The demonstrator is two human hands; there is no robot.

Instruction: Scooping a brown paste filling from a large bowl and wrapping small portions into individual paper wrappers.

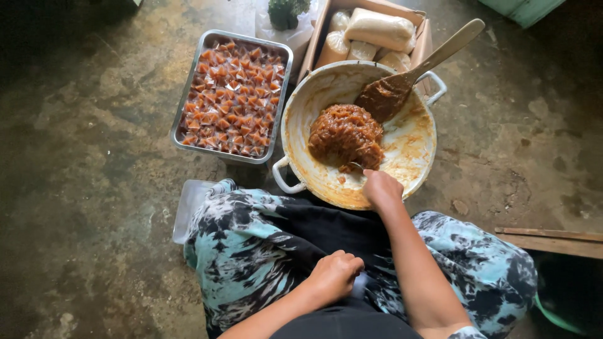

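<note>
Brown sticky paste [347,137] sits in the cream pan [301,110] just ahead of the right hand [381,189], whose grip pinches at the paste's near edge. Left hand [333,276] rests clenched on the lap, contents hidden. Left of the pan, a metal tray [182,103] holds small orange-brown wrapped packets [231,97]; beyond it a cardboard box [422,44] holds pale bagged packs [380,28].

Metal tray [188,94] dull; wooden spoon [440,53] matt; brown paste [345,135] glossy (sticky-looking); concrete floor [81,188] rough.

Floor layout as I see it from above

Pan [295,119] sits before my knees, paste [346,137] and spoon [408,78] in it; tray [188,94] to its left, box [422,44] behind.
</note>
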